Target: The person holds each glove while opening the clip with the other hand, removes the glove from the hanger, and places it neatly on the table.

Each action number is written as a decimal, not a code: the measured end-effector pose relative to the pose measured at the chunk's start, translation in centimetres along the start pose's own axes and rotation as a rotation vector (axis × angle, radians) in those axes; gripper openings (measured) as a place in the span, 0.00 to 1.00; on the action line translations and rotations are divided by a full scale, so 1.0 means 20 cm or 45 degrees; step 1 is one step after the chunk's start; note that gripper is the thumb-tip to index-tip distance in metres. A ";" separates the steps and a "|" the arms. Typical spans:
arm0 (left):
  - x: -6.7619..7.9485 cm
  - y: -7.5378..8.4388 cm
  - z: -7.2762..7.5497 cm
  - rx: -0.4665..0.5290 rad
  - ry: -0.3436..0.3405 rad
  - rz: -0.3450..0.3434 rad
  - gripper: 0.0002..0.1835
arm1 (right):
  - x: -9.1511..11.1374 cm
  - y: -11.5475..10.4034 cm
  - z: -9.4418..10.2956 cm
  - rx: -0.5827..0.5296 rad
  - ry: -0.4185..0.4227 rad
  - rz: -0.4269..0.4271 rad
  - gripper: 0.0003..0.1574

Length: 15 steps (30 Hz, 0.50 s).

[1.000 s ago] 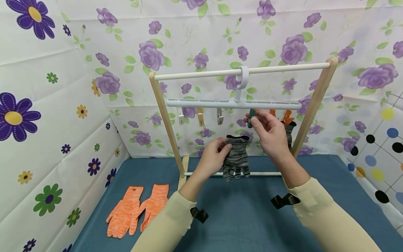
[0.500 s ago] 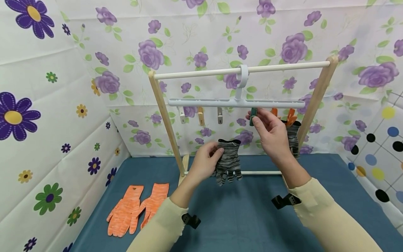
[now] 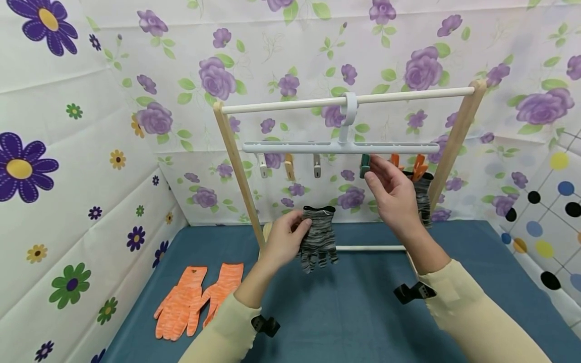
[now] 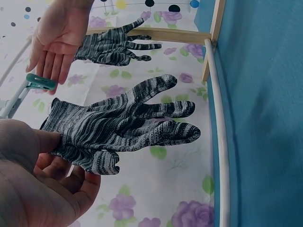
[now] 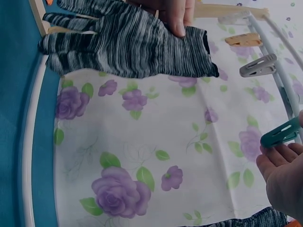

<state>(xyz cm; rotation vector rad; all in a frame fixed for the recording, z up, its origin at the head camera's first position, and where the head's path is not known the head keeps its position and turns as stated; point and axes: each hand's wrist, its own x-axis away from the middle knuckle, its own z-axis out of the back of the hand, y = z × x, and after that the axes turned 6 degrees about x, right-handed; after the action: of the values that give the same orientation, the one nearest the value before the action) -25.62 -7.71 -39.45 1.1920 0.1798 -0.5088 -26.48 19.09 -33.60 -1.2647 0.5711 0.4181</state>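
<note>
My left hand (image 3: pixel 282 242) pinches a black-and-grey knit glove (image 3: pixel 320 233) near its cuff, between thumb and fingers. The glove hangs with its fingers down, below the white hanger (image 3: pixel 290 147) and apart from it. At the hanger's right half, my right hand (image 3: pixel 396 199) is beside a green clothespin (image 3: pixel 364 166). In the left wrist view its fingers (image 4: pixel 57 66) are nearly straight behind that clothespin (image 4: pixel 40 82), with the thumb apart. A matching knit glove (image 3: pixel 423 196) hangs farther right from orange clothespins (image 3: pixel 419 167), partly hidden by my right hand.
A wooden rack (image 3: pixel 239 174) with a white top rod (image 3: pixel 281 107) carries the hanger. White, yellow (image 3: pixel 289 167) and grey (image 3: pixel 316 166) clothespins hang on its left half. Two orange gloves (image 3: pixel 178 305) lie on the blue cloth (image 3: pixel 336 312) at left. Flowered sheets stand behind.
My left hand has carried the knit glove left and slightly down, away from the green clothespin. The right hand stays near that clothespin, its fingers now loosened from it.
</note>
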 end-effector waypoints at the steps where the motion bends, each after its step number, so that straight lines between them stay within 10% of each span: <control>1: 0.01 0.00 0.01 0.002 0.005 0.003 0.09 | 0.00 0.00 0.00 0.017 -0.003 0.003 0.31; 15: 0.09 -0.05 0.10 -0.016 0.034 0.101 0.09 | 0.09 0.02 0.01 0.281 -0.006 0.142 0.36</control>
<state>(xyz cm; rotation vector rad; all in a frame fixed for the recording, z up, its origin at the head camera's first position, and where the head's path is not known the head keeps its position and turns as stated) -24.74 -10.23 -40.22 1.1889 0.1575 -0.4221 -25.22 19.37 -35.08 -1.0236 0.6673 0.4380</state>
